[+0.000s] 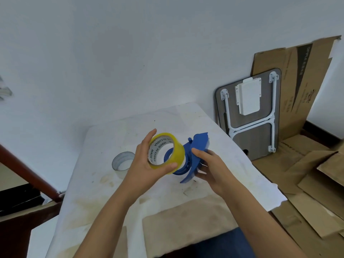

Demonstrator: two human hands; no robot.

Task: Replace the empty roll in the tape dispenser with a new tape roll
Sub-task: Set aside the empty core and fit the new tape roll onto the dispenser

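My left hand (144, 162) grips a new yellow tape roll (174, 155) by its rim, its white core printed "MADE IN CHINA". The roll is held against the round hub of the blue tape dispenser (197, 146), which my right hand (210, 167) holds from behind, above the table. The blue hub shows through the roll's open centre. An empty grey-white roll core (122, 161) stands on the table to the left of my left hand.
The table (186, 118) is covered in stained white paper and stands against a white wall. A folded lap desk (249, 112) and flattened cardboard (297, 86) lean at the right. Cardboard sheets lie on the floor. A red-brown rail (28, 170) runs at the left.
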